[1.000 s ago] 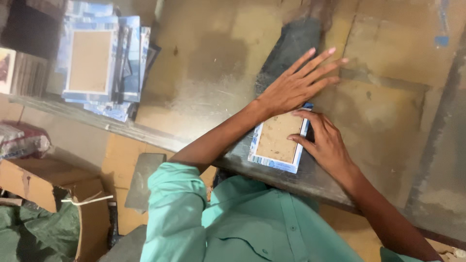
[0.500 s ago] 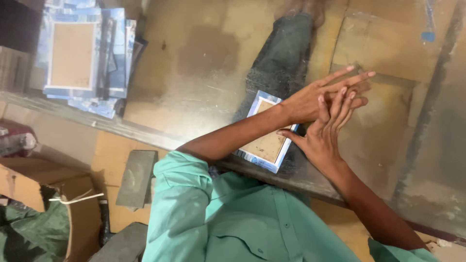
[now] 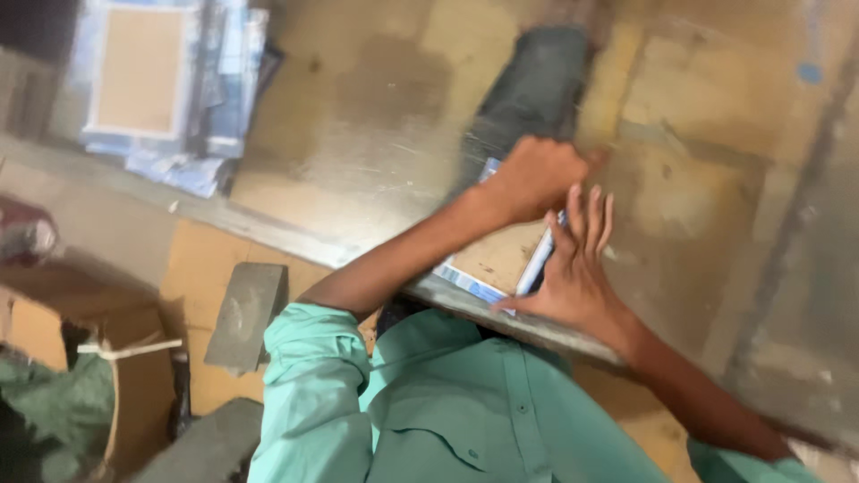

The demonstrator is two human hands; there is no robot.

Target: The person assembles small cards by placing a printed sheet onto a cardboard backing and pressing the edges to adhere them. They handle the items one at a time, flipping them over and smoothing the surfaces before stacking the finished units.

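Note:
A flat brown board with a blue and white border (image 3: 495,260) lies at the near edge of a worn metal table (image 3: 376,170). My left hand (image 3: 535,175) is curled into a fist and rests on the board's far end. Along the board's right edge lies my right hand (image 3: 573,273), fingers straight and close together, thumb down by the near corner. Much of the board is hidden under both hands. My green sleeves and shirt fill the bottom of the view.
A stack of similar blue-bordered boards (image 3: 148,85) sits at the table's far left. A dark grey cloth (image 3: 537,80) lies just beyond my hands. Below the table edge are a grey block (image 3: 246,313), a cardboard box (image 3: 134,385) and green fabric (image 3: 54,420).
My left hand went from spread flat above the board to a closed fist on its far end. My right hand came down onto the board's right edge. The view shifted closer.

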